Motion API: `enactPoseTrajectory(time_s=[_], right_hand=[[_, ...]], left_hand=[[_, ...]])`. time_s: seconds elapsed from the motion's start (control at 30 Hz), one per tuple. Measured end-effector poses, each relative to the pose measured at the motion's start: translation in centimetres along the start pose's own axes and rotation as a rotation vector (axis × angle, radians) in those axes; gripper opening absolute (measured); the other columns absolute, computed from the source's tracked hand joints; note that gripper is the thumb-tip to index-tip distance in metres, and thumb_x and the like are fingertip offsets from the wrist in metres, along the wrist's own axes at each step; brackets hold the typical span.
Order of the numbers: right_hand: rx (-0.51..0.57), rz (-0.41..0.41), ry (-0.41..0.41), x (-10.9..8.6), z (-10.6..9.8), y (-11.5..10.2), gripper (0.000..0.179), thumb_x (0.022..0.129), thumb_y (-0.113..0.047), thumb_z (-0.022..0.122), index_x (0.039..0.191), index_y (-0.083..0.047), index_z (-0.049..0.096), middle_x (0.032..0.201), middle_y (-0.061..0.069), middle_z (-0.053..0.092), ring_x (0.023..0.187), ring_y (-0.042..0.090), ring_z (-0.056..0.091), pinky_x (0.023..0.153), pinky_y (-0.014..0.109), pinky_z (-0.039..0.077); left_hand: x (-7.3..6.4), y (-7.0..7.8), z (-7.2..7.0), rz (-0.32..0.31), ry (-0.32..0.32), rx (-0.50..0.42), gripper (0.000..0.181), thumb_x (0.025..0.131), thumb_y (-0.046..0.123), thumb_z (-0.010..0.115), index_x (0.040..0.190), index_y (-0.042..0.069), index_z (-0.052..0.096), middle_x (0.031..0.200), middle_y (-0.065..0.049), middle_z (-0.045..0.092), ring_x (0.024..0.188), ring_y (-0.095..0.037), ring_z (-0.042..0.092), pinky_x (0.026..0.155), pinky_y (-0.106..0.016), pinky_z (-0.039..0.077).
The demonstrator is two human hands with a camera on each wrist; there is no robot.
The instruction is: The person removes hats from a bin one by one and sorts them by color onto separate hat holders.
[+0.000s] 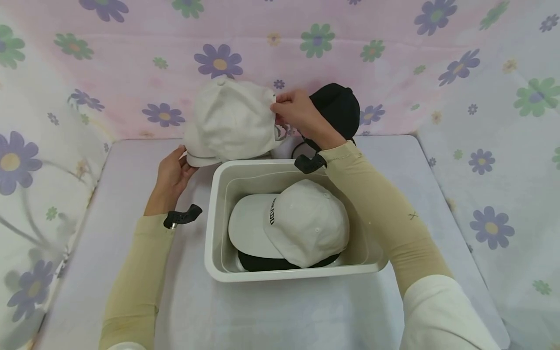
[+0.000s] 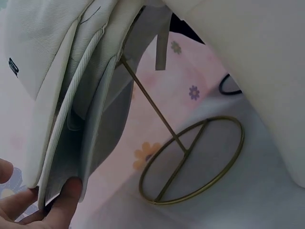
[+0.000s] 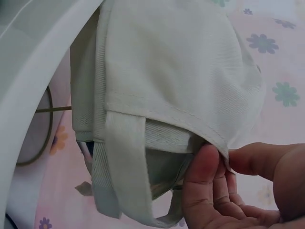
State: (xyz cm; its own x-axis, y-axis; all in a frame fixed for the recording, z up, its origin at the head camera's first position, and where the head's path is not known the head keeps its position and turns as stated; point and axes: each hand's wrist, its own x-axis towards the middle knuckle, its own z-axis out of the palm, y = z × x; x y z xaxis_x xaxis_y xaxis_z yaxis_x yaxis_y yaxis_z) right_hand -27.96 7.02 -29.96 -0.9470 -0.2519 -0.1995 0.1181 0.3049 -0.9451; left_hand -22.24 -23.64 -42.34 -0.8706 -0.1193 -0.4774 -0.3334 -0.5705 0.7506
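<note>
Several white caps (image 1: 236, 116) sit nested one on another on a gold wire stand (image 2: 154, 106) behind the bin. At the brim end, my left hand (image 1: 170, 175) pinches a brim (image 2: 50, 157), with fingertips among the stacked brims. My right hand (image 1: 299, 114) pinches the back edge of the outer cap between thumb and fingers, beside the strap (image 3: 126, 162). Below the hands, a white bin (image 1: 212, 218) contains a white cap (image 1: 315, 223) with dark lettering, lying over something black (image 1: 267, 263) that is mostly hidden.
A black cap (image 1: 339, 109) sits at the back right behind my right wrist, on a dark wire stand (image 1: 302, 148). The table (image 1: 280, 316) is covered in pale cloth, and flowered cloth walls (image 1: 490, 194) stand at the back and sides.
</note>
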Motion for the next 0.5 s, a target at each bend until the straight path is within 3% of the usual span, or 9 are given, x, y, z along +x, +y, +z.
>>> enactPoseTrajectory(time_s=[0.13, 0.3, 0.4, 0.5], right_hand=[[0.023, -0.022, -0.024, -0.3, 0.2, -0.3, 0.038, 0.105, -0.013, 0.054, 0.141, 0.003, 0.056, 0.130, 0.017, 0.063, 0.093, 0.019, 0.064, 0.090, 0.030, 0.056], [0.028, -0.047, -0.079, -0.5, 0.5, -0.7, 0.040, 0.106, -0.020, 0.057, 0.140, 0.000, 0.058, 0.126, 0.015, 0.064, 0.096, 0.022, 0.064, 0.092, 0.031, 0.056], [0.071, -0.038, -0.108, -0.6, 0.7, -0.8, 0.042, 0.105, -0.024, 0.059, 0.140, 0.000, 0.058, 0.127, 0.013, 0.064, 0.104, 0.023, 0.067, 0.095, 0.032, 0.056], [0.141, -0.017, -0.127, -0.6, 0.8, -0.9, 0.045, 0.104, -0.024, 0.061, 0.141, 0.001, 0.056, 0.131, 0.015, 0.063, 0.112, 0.026, 0.068, 0.097, 0.033, 0.056]], left_hand=[[0.4, -0.1, 0.2, 0.021, -0.015, 0.048, 0.058, 0.109, 0.027, 0.046, 0.160, 0.007, 0.029, 0.126, -0.005, 0.050, 0.106, -0.012, 0.059, 0.078, -0.021, 0.056], [0.8, -0.1, 0.5, 0.066, 0.019, 0.081, 0.051, 0.108, 0.025, 0.048, 0.152, 0.000, 0.036, 0.120, -0.003, 0.048, 0.101, -0.010, 0.051, 0.079, -0.018, 0.051], [0.9, -0.1, 0.8, 0.096, 0.094, 0.072, 0.029, 0.107, 0.021, 0.052, 0.126, 0.000, 0.057, 0.106, -0.002, 0.050, 0.090, -0.010, 0.047, 0.071, -0.016, 0.047], [0.9, 0.0, 1.2, 0.143, 0.209, 0.079, 0.015, 0.104, 0.018, 0.056, 0.100, 0.005, 0.063, 0.095, 0.000, 0.047, 0.081, -0.011, 0.042, 0.066, -0.017, 0.040]])
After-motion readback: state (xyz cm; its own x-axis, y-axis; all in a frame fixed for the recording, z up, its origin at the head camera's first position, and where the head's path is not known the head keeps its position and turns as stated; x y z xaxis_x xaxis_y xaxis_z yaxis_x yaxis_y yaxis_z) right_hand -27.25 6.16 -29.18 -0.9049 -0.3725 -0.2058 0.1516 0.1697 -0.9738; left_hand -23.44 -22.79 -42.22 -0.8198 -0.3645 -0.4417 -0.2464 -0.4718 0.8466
